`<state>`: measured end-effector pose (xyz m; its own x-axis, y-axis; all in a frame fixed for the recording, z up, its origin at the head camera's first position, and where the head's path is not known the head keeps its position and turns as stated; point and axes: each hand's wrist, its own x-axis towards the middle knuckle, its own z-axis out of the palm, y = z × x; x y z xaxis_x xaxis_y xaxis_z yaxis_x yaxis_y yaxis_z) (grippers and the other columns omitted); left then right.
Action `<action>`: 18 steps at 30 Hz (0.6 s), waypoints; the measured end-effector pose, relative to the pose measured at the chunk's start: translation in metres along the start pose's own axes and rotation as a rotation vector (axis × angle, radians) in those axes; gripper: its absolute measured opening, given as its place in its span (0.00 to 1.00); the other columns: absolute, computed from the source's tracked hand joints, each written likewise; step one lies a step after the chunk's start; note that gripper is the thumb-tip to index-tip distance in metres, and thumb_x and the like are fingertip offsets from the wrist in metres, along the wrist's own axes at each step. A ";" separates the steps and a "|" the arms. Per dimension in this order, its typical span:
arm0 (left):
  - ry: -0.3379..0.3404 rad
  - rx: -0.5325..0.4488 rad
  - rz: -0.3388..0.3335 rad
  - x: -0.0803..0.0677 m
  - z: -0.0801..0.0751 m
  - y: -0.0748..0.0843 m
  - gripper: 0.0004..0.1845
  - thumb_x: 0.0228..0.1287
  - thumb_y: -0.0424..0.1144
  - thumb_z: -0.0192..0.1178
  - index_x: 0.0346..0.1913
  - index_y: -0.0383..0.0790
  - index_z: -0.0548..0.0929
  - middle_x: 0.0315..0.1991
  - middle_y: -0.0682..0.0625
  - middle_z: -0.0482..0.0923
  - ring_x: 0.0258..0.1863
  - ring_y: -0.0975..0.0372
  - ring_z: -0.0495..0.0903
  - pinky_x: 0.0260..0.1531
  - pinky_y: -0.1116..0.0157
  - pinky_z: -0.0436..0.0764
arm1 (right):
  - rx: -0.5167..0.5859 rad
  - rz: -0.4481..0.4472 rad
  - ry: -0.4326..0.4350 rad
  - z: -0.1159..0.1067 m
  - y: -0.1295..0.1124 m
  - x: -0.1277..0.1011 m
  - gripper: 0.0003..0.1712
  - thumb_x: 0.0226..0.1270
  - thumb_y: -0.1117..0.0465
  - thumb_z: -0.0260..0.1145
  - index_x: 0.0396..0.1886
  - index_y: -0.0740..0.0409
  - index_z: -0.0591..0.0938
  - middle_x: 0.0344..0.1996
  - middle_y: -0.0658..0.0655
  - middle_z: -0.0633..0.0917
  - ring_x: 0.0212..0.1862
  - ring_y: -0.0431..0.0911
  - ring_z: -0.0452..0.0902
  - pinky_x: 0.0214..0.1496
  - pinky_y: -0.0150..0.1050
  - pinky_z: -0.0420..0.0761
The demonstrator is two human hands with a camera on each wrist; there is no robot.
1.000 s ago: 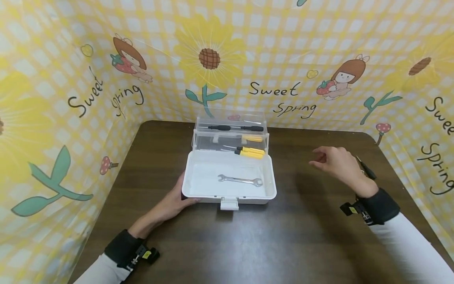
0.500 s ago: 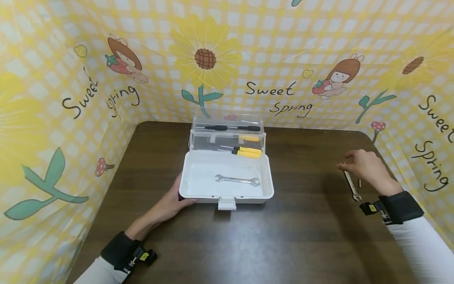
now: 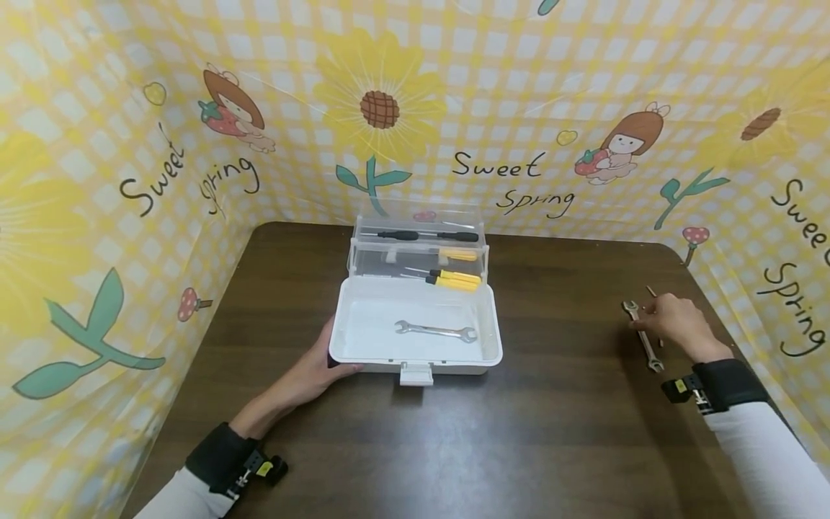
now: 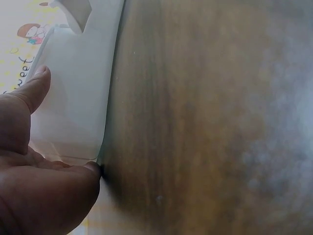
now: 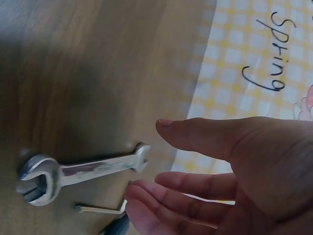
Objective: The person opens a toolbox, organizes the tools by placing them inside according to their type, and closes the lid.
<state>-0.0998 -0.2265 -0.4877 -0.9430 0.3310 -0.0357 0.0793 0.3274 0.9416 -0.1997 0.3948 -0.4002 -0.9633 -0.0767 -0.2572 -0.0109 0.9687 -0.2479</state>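
The left hand (image 3: 314,370) grips the white toolbox (image 3: 366,317) by its eight o'clock corner. The right hand (image 3: 681,324), its thumb parted wide from its fingers, is near a loose wrench (image 5: 100,168), which lies on the table (image 3: 551,411) at the toolbox's three o'clock.

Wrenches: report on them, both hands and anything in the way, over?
Left hand holding toolbox at near left corner. Right hand at table wrench, thumb and fingers apart. Other wrench inside toolbox. Small L-shaped tool close beside.

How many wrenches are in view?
2: one wrench lies in the white toolbox, the other wrench on the table beside the right hand. Others may be hidden.
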 end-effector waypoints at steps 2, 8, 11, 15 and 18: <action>-0.002 -0.002 -0.003 0.000 0.000 0.000 0.60 0.72 0.43 0.71 0.87 0.52 0.33 0.87 0.43 0.35 0.84 0.46 0.43 0.75 0.37 0.50 | 0.006 0.012 0.009 0.002 0.002 0.000 0.18 0.69 0.53 0.73 0.36 0.67 0.89 0.34 0.68 0.88 0.35 0.63 0.83 0.33 0.53 0.78; -0.002 0.008 0.000 -0.001 0.000 0.000 0.60 0.72 0.42 0.70 0.87 0.49 0.32 0.87 0.42 0.34 0.84 0.45 0.42 0.75 0.37 0.50 | 0.009 0.045 0.007 0.008 0.006 0.003 0.17 0.68 0.53 0.74 0.25 0.61 0.86 0.22 0.57 0.83 0.28 0.55 0.79 0.30 0.49 0.75; 0.000 0.017 -0.007 -0.001 0.000 0.000 0.60 0.72 0.42 0.71 0.87 0.49 0.32 0.87 0.41 0.34 0.84 0.44 0.42 0.75 0.37 0.50 | 0.009 0.055 -0.005 0.011 0.009 0.004 0.16 0.68 0.54 0.73 0.28 0.63 0.89 0.24 0.60 0.85 0.28 0.56 0.80 0.31 0.52 0.78; -0.002 0.033 -0.012 -0.001 0.000 0.001 0.60 0.73 0.44 0.70 0.87 0.48 0.32 0.87 0.40 0.34 0.84 0.43 0.43 0.75 0.36 0.51 | 0.002 0.071 -0.010 0.016 0.011 0.006 0.15 0.69 0.55 0.73 0.27 0.63 0.87 0.26 0.63 0.84 0.30 0.60 0.81 0.33 0.56 0.79; 0.000 0.033 -0.009 -0.002 0.001 0.003 0.60 0.73 0.43 0.70 0.87 0.48 0.32 0.87 0.40 0.35 0.83 0.43 0.44 0.75 0.36 0.51 | -0.002 0.082 -0.006 0.019 0.011 0.006 0.20 0.69 0.56 0.73 0.18 0.56 0.78 0.23 0.60 0.79 0.29 0.59 0.79 0.33 0.54 0.77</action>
<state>-0.0976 -0.2256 -0.4854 -0.9438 0.3276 -0.0444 0.0810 0.3592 0.9297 -0.2010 0.4008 -0.4224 -0.9593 0.0018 -0.2824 0.0678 0.9722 -0.2240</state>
